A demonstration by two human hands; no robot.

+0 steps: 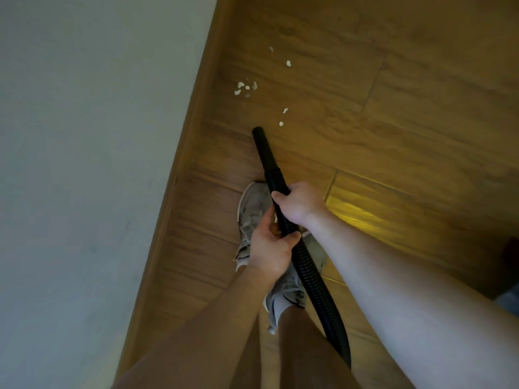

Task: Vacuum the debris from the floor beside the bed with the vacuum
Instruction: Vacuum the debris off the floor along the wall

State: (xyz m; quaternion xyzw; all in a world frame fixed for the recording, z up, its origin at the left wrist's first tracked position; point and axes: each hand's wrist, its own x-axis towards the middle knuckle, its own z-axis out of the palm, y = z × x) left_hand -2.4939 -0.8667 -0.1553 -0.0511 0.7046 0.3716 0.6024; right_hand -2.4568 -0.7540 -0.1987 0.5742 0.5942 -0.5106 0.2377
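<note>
A black vacuum hose (306, 265) with a smooth nozzle tube (264, 151) points up and away along the wooden floor (379, 108). My right hand (300, 204) grips the ribbed hose just behind the nozzle tube. Lower down, my left hand (271, 245) grips the same hose. The nozzle tip sits a short way below several small white scraps of debris (245, 88), the nearest scrap (281, 124) just to its upper right. The bed (84, 164), covered in a pale sheet, fills the left side.
The bed's wooden side rail (193, 122) runs diagonally beside the debris. My grey shoes (252, 209) stand on the floor under my hands. A dark object (509, 256) shows at the right edge. A bright patch of light lies on the boards at right.
</note>
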